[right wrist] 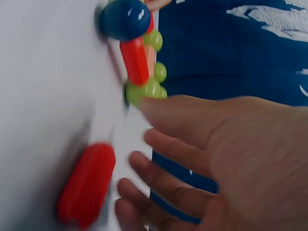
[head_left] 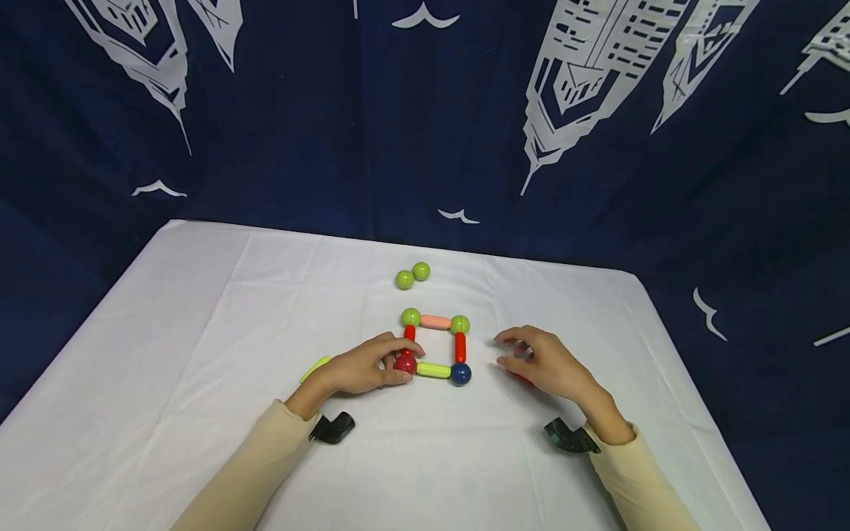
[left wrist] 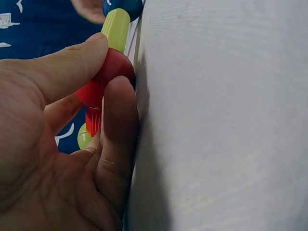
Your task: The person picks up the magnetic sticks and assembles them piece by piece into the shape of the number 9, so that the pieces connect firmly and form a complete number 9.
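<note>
On the white table lies a square of rods and balls. Its far corners are a green ball [head_left: 411,317] and another green ball [head_left: 460,324], joined by a salmon rod [head_left: 435,322]. A red rod [head_left: 460,347] leads to the blue ball [head_left: 461,374], and a yellow-green rod [head_left: 434,370] joins that to the red ball [head_left: 406,363]. My left hand [head_left: 361,366] pinches this red ball between thumb and fingers. To the square's right, my right hand [head_left: 547,361] holds nothing, its fingers loosely bent beside a loose red rod [right wrist: 87,185].
Two loose green balls [head_left: 413,276] sit beyond the square. A yellow-green rod [head_left: 315,368] lies partly hidden behind my left wrist. Past the table's far edge hangs a dark blue cloth [head_left: 285,169] with white drawings.
</note>
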`<state>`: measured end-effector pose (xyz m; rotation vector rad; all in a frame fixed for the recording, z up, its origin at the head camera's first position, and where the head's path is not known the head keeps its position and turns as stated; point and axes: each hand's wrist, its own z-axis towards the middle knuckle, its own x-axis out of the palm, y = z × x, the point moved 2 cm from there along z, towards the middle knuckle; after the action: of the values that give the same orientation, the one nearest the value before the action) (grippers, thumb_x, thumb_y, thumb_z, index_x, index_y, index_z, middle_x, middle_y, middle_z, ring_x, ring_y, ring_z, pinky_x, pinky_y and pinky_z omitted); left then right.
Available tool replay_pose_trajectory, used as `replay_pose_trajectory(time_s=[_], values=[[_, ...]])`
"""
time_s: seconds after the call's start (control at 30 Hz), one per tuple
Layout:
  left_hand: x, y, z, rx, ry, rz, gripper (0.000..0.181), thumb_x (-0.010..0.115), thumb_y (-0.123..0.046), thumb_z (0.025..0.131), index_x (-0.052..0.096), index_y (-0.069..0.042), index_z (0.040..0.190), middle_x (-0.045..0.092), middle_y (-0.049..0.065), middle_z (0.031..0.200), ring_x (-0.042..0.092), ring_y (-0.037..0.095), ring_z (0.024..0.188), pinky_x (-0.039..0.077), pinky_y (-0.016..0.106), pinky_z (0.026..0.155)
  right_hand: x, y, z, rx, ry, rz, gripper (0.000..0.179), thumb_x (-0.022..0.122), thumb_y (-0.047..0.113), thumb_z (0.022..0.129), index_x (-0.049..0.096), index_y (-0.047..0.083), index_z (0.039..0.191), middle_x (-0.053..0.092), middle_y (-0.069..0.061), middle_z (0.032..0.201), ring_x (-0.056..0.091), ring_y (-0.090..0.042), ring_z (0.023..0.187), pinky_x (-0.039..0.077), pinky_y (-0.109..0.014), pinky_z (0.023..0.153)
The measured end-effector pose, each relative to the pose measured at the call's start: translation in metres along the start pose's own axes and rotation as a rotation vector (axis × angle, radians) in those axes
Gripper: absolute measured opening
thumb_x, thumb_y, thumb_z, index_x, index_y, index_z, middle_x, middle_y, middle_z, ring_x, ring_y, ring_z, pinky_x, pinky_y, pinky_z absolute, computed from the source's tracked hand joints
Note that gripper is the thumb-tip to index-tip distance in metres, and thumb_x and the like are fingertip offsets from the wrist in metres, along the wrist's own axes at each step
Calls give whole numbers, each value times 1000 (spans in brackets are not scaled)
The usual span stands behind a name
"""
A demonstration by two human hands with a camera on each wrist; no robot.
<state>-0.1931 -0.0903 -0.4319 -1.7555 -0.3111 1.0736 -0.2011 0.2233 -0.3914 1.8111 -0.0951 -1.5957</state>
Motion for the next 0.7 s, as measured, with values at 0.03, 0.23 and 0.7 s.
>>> replay_pose_trajectory(time_s=[0.03, 0.23, 0.7], values=[[0, 0, 0, 0, -3, 2, 39, 72, -21, 94, 61, -17, 131, 52, 5, 99, 51, 14, 86, 41, 24, 71, -1, -3, -4, 14, 18, -8, 29, 74, 14, 90, 69, 5, 118, 69, -7, 109, 60, -20, 90, 52, -33, 78], [1, 1, 1, -10, -18, 2, 41, 72, -23, 94, 60, -19, 133, 52, 3, 100, 52, 13, 84, 41, 23, 71, -4, -16, -16, 74, 91, -37, 30, 77, 13, 88, 68, 6, 116, 68, -1, 99, 57, -12, 80, 48, -25, 71], [1, 0, 2, -13, -16, -12, 41, 72, -22, 94, 61, -19, 133, 52, 3, 101, 52, 13, 85, 42, 23, 71, 12, -1, -17, 15, 137, 97, 20, 68, 12, 95, 68, 11, 115, 67, -1, 99, 62, -13, 75, 50, -24, 68]])
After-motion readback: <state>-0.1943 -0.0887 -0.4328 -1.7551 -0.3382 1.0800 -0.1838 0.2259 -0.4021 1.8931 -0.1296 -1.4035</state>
